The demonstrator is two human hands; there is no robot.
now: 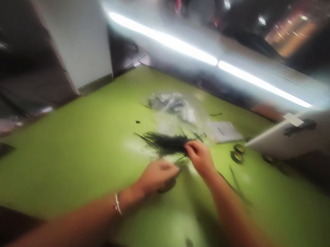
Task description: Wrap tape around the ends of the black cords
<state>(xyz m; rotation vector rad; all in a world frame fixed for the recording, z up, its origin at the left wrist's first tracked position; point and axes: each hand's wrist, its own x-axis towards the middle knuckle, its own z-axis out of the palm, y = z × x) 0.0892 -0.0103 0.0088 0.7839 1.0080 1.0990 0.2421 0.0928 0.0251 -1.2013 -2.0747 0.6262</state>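
A heap of thin black wire-like strands (166, 142) lies on the green tabletop (85, 143). At the heap's right end, my right hand (200, 157) is closed in a pinch on the strands. Nearer to me, my left hand (157, 176) is closed, thumb against fingers, and blurred; what it holds cannot be made out. Short thin strands show between the two hands. Partly hidden under my left hand is a dark rounded thing (168, 186), too blurred to name.
Behind the heap lies a clear plastic bag (172, 107) with dark contents. A white sheet or packet (224, 132) is beside it. Two black tape rolls (237, 156) stand at right, near loose strands (238, 187). White side panels (72, 34) and a lit tube lamp (163, 40) border the table.
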